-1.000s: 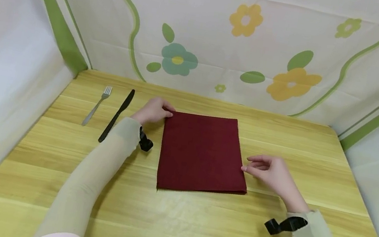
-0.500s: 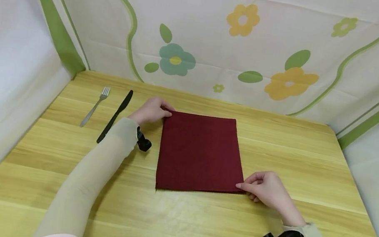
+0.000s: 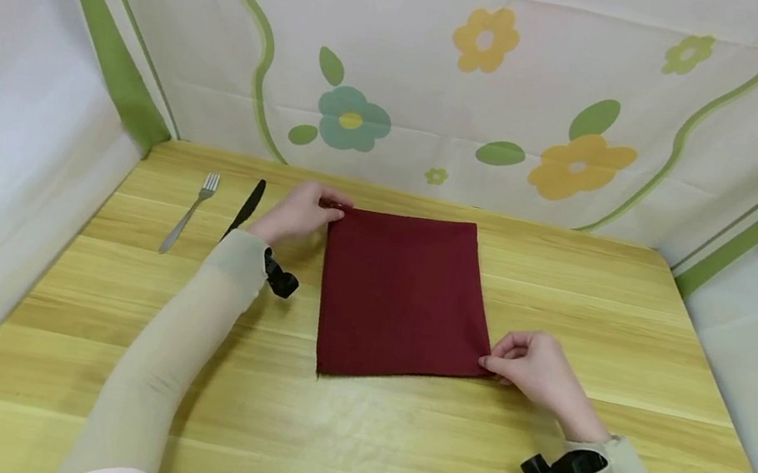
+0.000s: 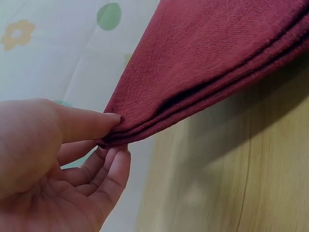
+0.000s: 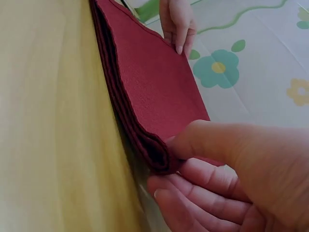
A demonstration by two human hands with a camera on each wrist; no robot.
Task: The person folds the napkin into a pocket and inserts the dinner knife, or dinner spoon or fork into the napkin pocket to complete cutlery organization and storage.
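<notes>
A dark red cloth napkin (image 3: 406, 300), folded into a square of several layers, is between both hands. At its far left corner the left hand (image 3: 302, 213) pinches the layers between thumb and fingers; the left wrist view shows the stacked folds (image 4: 212, 96) raised off the wood there. The right hand (image 3: 535, 371) pinches the near right corner. Seen from the right wrist, the thumb lies on top of the rounded fold (image 5: 157, 150) with fingers underneath, and a gap shows beneath the cloth.
Left of the napkin, a black knife (image 3: 246, 206) lies partly hidden by the left sleeve. A silver fork (image 3: 189, 213) lies farther left. The wooden table (image 3: 356, 452) is bordered behind and on both sides by white curtains (image 3: 420, 91) with flowers and green bands.
The right hand moved to the near right corner and took hold of it. Both hands then rose slightly, lifting the napkin. The left hand kept its corner; its sleeve now covers part of the knife.
</notes>
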